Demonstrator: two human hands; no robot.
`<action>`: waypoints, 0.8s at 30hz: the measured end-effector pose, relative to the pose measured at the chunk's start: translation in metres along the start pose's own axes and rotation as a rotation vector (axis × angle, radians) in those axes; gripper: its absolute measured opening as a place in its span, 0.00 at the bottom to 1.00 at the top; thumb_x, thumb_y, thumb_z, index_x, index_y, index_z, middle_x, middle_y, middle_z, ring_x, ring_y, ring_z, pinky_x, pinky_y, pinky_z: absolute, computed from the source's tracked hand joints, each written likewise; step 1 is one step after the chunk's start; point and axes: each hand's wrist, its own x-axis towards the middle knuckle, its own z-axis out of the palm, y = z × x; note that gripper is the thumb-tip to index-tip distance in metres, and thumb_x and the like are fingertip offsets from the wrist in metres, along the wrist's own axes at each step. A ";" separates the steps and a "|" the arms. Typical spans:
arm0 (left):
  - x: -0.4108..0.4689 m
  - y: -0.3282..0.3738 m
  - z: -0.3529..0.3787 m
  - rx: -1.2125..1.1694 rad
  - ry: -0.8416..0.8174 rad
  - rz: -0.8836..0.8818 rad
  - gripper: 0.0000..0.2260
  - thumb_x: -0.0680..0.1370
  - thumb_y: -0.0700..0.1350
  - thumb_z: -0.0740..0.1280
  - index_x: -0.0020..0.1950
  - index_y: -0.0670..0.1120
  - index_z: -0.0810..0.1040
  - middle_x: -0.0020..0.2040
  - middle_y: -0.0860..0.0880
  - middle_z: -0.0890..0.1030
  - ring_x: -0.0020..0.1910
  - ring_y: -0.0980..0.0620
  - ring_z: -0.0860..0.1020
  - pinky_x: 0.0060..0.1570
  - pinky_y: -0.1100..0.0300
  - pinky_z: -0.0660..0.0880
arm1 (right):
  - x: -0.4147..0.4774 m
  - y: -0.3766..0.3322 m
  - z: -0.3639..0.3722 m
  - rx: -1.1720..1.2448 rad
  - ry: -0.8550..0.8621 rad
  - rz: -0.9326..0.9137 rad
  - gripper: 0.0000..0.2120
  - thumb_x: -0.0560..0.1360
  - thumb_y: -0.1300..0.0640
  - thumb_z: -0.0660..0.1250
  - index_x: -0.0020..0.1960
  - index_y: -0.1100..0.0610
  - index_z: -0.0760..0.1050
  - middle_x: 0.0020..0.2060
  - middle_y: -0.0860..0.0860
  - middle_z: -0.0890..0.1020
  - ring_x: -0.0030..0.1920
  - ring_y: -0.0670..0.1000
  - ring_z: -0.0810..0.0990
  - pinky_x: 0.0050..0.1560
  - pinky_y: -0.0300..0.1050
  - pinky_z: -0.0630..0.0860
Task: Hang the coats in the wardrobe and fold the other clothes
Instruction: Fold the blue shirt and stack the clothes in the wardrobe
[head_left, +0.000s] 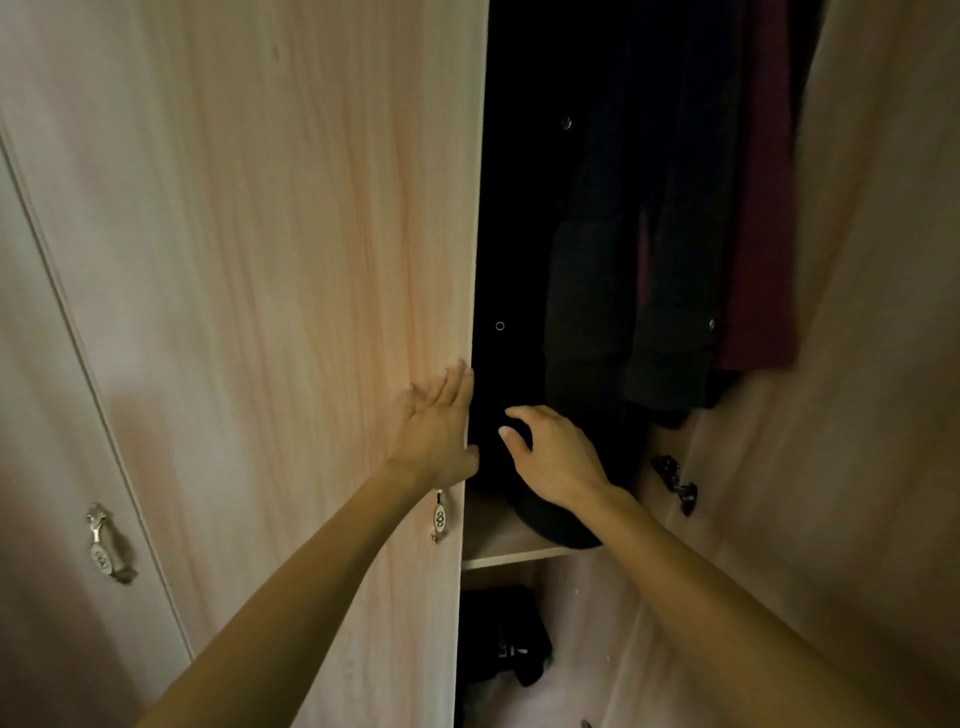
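Left grip (436, 421) spread flat on wardrobe door (270, 312), right grip (556, 452) loosely spread, dark coats (623, 270) hanging

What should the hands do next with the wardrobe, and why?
Probably tuck the dark coat hem further in with the right hand, then swing the door. The left hand lies flat on the door at its edge, open. The right hand reaches in, open, to dark cloth bulging over the shelf front. That cloth could catch in the door.
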 end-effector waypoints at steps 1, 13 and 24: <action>-0.002 0.005 -0.002 -0.038 0.038 -0.004 0.39 0.76 0.52 0.63 0.78 0.46 0.41 0.78 0.47 0.42 0.77 0.47 0.44 0.74 0.46 0.44 | -0.004 0.003 -0.002 0.004 0.010 0.007 0.19 0.80 0.46 0.57 0.69 0.50 0.69 0.67 0.48 0.73 0.64 0.50 0.74 0.61 0.46 0.72; -0.093 0.141 0.043 -0.334 0.080 -0.043 0.25 0.81 0.57 0.51 0.75 0.48 0.60 0.75 0.48 0.63 0.76 0.50 0.55 0.73 0.51 0.51 | -0.129 0.080 -0.052 0.047 0.104 0.098 0.19 0.80 0.47 0.58 0.68 0.52 0.70 0.65 0.50 0.75 0.61 0.50 0.76 0.60 0.46 0.74; -0.165 0.321 0.046 -0.420 0.070 0.086 0.19 0.81 0.53 0.55 0.66 0.44 0.73 0.62 0.46 0.77 0.60 0.46 0.75 0.62 0.53 0.68 | -0.301 0.154 -0.142 0.100 0.142 0.128 0.15 0.80 0.52 0.59 0.64 0.55 0.73 0.57 0.53 0.80 0.51 0.52 0.80 0.51 0.47 0.77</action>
